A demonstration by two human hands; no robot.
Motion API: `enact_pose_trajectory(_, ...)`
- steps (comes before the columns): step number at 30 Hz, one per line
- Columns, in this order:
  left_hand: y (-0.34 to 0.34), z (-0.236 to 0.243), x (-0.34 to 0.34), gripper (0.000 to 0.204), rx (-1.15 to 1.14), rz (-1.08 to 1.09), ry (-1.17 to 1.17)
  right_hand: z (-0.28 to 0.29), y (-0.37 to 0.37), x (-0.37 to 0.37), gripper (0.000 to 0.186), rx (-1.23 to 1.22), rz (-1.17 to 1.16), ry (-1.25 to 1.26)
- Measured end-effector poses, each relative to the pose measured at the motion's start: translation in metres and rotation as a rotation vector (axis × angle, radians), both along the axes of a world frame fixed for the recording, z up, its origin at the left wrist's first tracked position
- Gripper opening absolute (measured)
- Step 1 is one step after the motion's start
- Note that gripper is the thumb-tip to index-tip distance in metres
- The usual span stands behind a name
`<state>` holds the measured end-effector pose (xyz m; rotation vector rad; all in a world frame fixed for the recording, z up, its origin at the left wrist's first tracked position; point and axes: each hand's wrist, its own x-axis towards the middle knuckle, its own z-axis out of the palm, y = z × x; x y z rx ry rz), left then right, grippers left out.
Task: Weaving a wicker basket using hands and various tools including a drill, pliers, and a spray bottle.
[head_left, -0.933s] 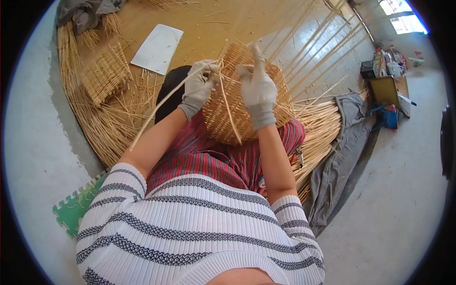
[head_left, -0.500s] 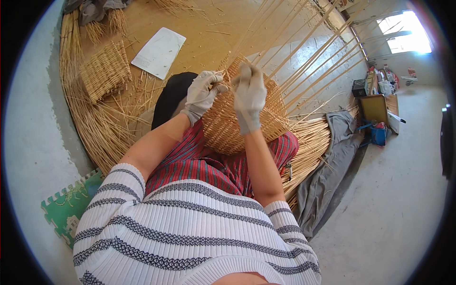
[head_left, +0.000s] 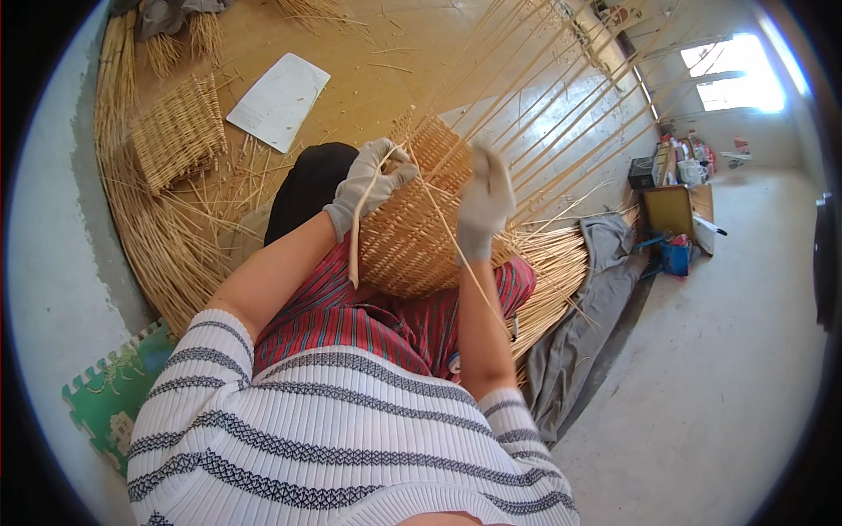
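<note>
A woven wicker basket rests on my lap, with long unwoven canes fanning out from its far right side. My left hand, in a pale work glove, is closed at the basket's upper left edge, pinching a cane strand whose thicker end hangs down beside the basket. Another thin strand runs from near those fingers down across my right forearm. Also gloved, my right hand is raised over the basket's right side, apart from the left. Motion smears its fingers, so whether they hold anything is unclear.
At the far left, a flat woven piece lies near a long bundle of straw and a white sheet. To my right are more loose canes, a grey cloth and a blue stool-like object. A green foam mat lies lower left.
My right hand has moved right, away from my left hand, and is now blurred. A thick strand end now hangs below my left hand, and a thin strand crosses my right forearm.
</note>
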<state>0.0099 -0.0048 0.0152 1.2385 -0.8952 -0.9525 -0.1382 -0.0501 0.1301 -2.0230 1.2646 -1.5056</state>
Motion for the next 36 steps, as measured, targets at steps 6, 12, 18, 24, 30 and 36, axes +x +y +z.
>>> enact_pose_trajectory(6,-0.002,0.0,-0.01,0.016,-0.103,0.134,-0.27,0.015,-0.046,0.012,0.069,0.191,0.04,0.257)
enact_pose_trajectory(12,-0.065,0.007,-0.002,0.016,-0.073,-0.05,0.098,-0.064,0.029,-0.079,0.045,0.346,0.228,-0.46)
enact_pose_trajectory(18,-0.126,0.011,0.012,0.034,-0.166,0.069,-0.734,-0.023,-0.057,-0.03,0.059,-0.211,-0.265,0.79)
enact_pose_trajectory(24,-0.131,0.013,0.015,0.033,-0.159,-0.151,-0.852,-0.031,-0.105,-0.01,0.081,0.327,-0.043,1.127)
enact_pose_trajectory(30,-0.135,0.015,0.012,0.033,-0.156,-0.181,-0.575,-0.026,-0.1,-0.022,0.073,0.351,-0.04,1.148)
enact_pose_trajectory(36,-0.137,0.019,0.008,0.033,-0.222,-0.062,-0.955,0.0,0.069,-0.136,0.046,0.64,0.217,1.079)
